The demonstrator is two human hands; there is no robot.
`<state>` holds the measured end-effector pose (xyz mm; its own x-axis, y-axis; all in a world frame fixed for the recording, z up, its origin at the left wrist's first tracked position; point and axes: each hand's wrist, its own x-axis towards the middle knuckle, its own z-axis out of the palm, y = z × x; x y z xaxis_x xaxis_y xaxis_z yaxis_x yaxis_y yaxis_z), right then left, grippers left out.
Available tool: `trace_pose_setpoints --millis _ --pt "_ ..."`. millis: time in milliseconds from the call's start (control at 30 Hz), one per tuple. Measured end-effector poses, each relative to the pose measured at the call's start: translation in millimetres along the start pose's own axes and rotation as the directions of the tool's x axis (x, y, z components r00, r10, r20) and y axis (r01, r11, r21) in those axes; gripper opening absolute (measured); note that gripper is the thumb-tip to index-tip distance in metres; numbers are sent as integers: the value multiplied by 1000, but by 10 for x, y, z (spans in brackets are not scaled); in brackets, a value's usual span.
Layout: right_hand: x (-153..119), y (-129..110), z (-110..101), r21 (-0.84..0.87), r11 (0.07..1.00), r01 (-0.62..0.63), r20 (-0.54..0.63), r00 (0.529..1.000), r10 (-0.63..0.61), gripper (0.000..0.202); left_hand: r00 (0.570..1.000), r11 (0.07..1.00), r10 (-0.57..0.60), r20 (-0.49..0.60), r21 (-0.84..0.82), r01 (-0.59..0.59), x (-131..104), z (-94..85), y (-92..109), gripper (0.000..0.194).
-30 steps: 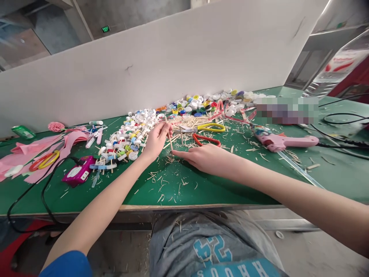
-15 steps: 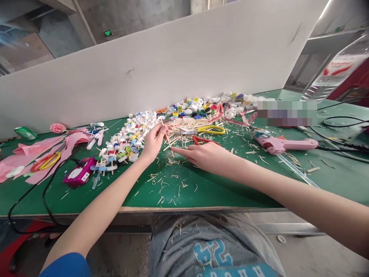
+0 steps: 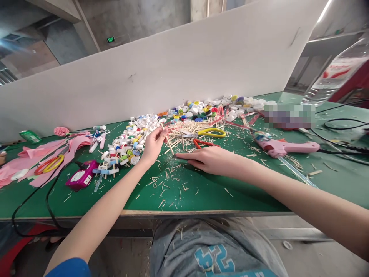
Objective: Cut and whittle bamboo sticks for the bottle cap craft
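A thin wooden stick (image 3: 169, 145) is pinched between the thumb and fingers of my left hand (image 3: 155, 144), slanting down toward the table. My right hand (image 3: 206, 158) has its index finger stretched out at the stick's lower end; whether it grips anything there is hidden. Behind both hands lies a pile of wooden sticks (image 3: 186, 128), with yellow-handled scissors (image 3: 211, 132) on it. A red-handled tool (image 3: 198, 143) is partly covered by my right hand. Small wood shavings (image 3: 164, 184) are scattered in front of my hands.
Bottle caps with sticks (image 3: 127, 148) are heaped at left, beside a magenta power adapter (image 3: 82, 176) with black cables. Pink sheets (image 3: 43, 154) lie further left. A pink glue gun (image 3: 288, 147) is at right. Loose caps (image 3: 201, 109) line the white panel (image 3: 173, 69).
The stick's lower end and my right fingertip have moved slightly down and right. A crossing stick near my fingertip is no longer visible. The whole view has shifted a little.
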<state>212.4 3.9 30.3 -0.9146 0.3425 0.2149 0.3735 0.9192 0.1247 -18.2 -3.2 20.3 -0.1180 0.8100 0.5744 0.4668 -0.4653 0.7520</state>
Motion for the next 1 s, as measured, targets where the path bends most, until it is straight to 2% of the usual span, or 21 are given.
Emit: trace_pose_setpoints --millis 100,267,400,567,667,800,1000 --pt "16 5 -5 -91 995 -32 -7 999 31 50 1000 1000 11 -11 2 -11 6 8 -14 39" --pt "83 -15 8 -142 990 28 19 999 -25 52 1000 1000 -3 -23 -17 2 7 7 -61 38" --pt "108 -37 -14 -186 982 29 31 999 -24 51 999 999 -28 -34 -25 27 6 -8 -87 36" --pt "58 -89 -48 -236 972 17 35 999 -9 56 1000 999 15 7 -29 -15 6 14 -27 36" --pt "7 -98 -23 -232 972 32 41 999 -24 60 999 999 27 32 -46 -25 7 25 -2 37" --pt "-44 -60 9 -189 980 59 45 998 -51 56 1000 1000 8 13 -17 -7 3 9 -5 37" --pt "-9 -15 -16 -177 984 4 4 1000 -4 52 1000 1000 4 9 -19 -3 -2 17 27 38"
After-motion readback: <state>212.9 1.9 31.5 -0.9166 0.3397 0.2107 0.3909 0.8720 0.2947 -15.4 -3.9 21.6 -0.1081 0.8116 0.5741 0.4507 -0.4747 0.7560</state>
